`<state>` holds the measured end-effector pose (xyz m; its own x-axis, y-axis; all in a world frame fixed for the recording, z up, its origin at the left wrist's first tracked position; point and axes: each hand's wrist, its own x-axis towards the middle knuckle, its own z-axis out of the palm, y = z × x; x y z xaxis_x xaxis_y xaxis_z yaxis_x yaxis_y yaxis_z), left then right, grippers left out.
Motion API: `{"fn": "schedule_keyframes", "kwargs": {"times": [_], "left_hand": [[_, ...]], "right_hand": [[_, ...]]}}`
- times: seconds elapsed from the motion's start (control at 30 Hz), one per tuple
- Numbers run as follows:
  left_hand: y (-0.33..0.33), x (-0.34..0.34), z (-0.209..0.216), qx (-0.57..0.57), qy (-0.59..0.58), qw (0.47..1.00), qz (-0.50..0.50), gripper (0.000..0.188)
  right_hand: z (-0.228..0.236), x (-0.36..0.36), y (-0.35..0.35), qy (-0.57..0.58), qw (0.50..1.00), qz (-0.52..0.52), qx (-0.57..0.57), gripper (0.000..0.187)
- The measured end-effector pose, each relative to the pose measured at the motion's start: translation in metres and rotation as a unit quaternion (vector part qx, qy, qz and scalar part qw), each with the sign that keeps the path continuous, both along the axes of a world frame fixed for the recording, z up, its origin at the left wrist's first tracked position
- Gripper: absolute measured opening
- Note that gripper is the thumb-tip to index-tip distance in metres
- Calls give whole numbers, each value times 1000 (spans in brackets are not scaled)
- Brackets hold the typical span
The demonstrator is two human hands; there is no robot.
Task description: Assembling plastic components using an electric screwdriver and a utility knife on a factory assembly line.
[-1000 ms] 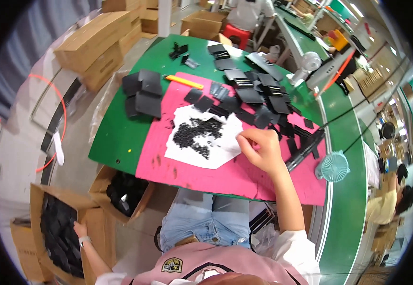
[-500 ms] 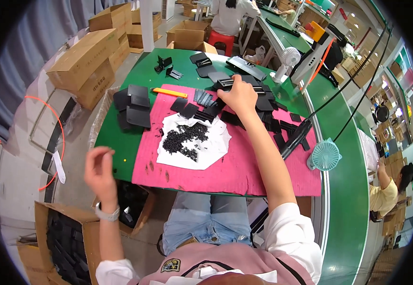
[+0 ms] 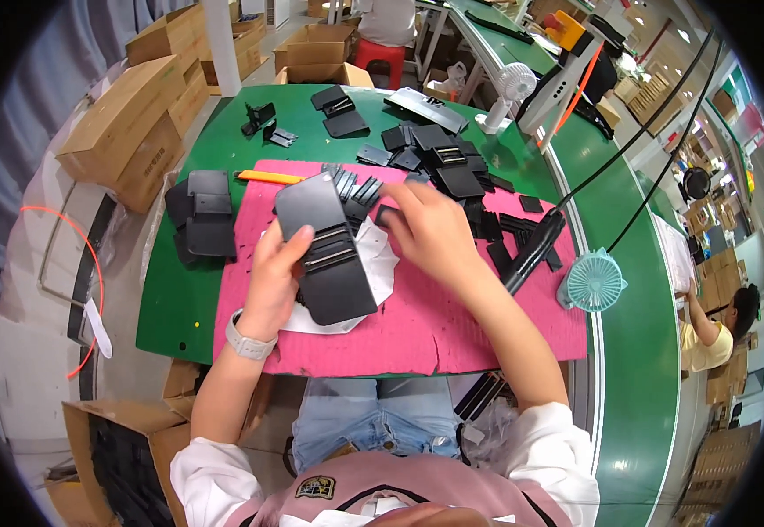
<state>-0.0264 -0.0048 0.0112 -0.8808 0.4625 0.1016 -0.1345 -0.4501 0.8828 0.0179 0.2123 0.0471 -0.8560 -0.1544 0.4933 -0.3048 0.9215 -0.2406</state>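
Note:
Above the pink mat (image 3: 417, 347), my left hand (image 3: 272, 277) is closed on a black plastic panel (image 3: 327, 272) with rounded corners and slotted rails across its middle, held tilted. My right hand (image 3: 435, 233) is just right of that panel, thumb and forefinger bent toward small dark pieces. Motion blurs its fingertips, so any grip there is unclear. Short black strips (image 3: 364, 191) lie just beyond the fingers. Beneath the panel, a white sheet (image 3: 382, 255) shows in part; the small black parts on it are mostly hidden. A pile of black panels (image 3: 457, 171) lies beyond my right hand.
A yellow utility knife (image 3: 268, 176) lies at the mat's far left, near stacked black panels (image 3: 206, 215). A black corded tool (image 3: 536, 250) and a teal fan (image 3: 593, 281) are on the right. A white fan (image 3: 514, 85) stands behind. Open cartons (image 3: 127, 422) sit lower left.
My right hand has come back from the far pile toward me. A black panel is now in my left hand, which has moved from beyond the table's left edge to over the mat.

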Motion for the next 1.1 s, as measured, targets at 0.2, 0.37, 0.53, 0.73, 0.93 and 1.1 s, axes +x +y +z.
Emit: {"fn": "schedule_keyframes", "kwargs": {"times": [0.2,0.37,0.53,0.73,0.93,1.1], "left_hand": [[-6,1,-3,-7,-16,1000,6,30],[-6,1,-5,10,-37,999,5,31],[-3,0,-4,20,-63,998,1,33],[-9,7,-2,25,-52,998,-26,40],[-6,10,-4,13,-14,997,-77,46],[-9,12,-3,-4,-25,997,-71,46]], "right_hand": [[-39,-76,7,43,971,99,214,38],[-26,-75,7,-15,966,72,248,33],[-8,-51,17,37,997,64,-19,28],[11,8,-16,-16,922,261,-286,20],[-6,13,-27,-31,931,250,-265,23],[-10,15,-32,-23,940,242,-241,25]]}}
